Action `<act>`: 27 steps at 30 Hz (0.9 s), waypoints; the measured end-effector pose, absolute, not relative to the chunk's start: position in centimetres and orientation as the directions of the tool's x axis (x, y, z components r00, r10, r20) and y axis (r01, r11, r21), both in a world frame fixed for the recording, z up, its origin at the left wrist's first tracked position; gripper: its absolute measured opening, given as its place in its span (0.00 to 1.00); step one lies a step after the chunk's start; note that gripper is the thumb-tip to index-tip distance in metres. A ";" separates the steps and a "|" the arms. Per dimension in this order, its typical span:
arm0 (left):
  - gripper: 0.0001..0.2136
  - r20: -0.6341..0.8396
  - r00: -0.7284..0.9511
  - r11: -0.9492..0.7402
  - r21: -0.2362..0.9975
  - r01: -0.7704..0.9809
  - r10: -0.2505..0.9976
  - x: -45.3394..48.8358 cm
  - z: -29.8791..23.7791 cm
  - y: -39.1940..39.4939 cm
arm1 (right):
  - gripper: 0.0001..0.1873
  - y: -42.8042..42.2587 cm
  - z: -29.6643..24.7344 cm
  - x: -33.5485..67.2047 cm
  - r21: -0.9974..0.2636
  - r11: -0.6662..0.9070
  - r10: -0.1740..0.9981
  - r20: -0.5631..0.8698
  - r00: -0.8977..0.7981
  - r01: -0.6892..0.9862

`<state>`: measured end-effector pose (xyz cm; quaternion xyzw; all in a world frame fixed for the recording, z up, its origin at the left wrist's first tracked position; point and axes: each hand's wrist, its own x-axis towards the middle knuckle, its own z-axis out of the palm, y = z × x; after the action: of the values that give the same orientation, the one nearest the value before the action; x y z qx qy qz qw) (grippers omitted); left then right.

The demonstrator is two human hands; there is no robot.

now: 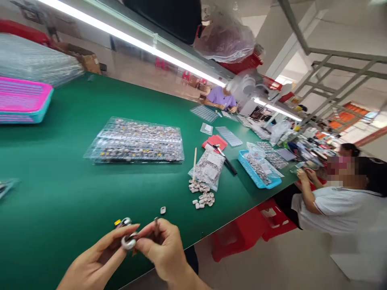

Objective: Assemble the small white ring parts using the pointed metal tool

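My left hand (pixel 96 257) is closed, with thumb and fingertips pinching a small white rounded shell (pixel 129 241). A small part with a yellow tab (pixel 117 222) and a white end shows just beyond its fingers. My right hand (pixel 165 249) is closed too, its fingertips meeting the shell from the right. Up between its fingers sticks a thin dark tool (pixel 156 227), whose kind I cannot make out. A single white oval shell (pixel 163 210) lies on the green table (pixel 66 193) beyond the hands. To its right is a pile of similar white shells (pixel 206 200).
Filled clear trays (pixel 139 141) lie ahead. Right of them are a bag of small parts (pixel 208 167), a black-handled tool (pixel 228 161) and a blue basket (pixel 256 177). Pink and teal baskets (pixel 45 100) stand left. Co-workers sit at the right (pixel 338 205) and far end (pixel 222 96).
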<state>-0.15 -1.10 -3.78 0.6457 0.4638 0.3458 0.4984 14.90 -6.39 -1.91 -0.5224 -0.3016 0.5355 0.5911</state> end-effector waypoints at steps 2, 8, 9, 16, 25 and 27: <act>0.16 -0.138 0.356 0.089 0.984 0.152 0.924 0.1 -2.1 -1.5 | 0.21 -6.8 -1.8 14.7 -0.944 -0.078 0.944 -0.174 0.280 -0.322; 0.15 -0.218 0.328 0.244 0.969 -0.041 0.919 0.9 -1.2 -2.5 | 0.09 -7.8 -3.2 15.0 -0.999 0.019 0.955 0.028 0.295 0.035; 0.14 -0.229 0.322 0.263 0.963 -0.065 0.918 0.9 -1.3 -2.6 | 0.07 -7.9 -3.4 15.0 -0.994 0.039 0.952 0.069 0.297 0.104; 0.15 -0.261 0.390 0.333 0.934 -0.128 0.883 0.4 -0.7 -3.0 | 0.07 -7.9 -1.9 15.7 -0.859 0.294 0.916 0.379 0.134 0.418; 0.15 -0.298 0.478 0.407 0.902 -0.141 0.826 0.4 -0.1 -2.6 | 0.01 -7.7 -1.0 16.8 -0.989 0.088 0.994 0.094 0.047 0.120; 0.15 -0.317 0.498 0.435 0.890 -0.139 0.807 0.4 -0.1 -2.5 | 0.01 -7.9 -1.4 16.6 -0.992 0.095 0.992 0.101 0.074 0.077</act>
<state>0.36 -2.48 -0.05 0.4287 0.3899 0.3146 0.7519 16.57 -7.87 -1.44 -0.5119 -0.5222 0.4364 0.5242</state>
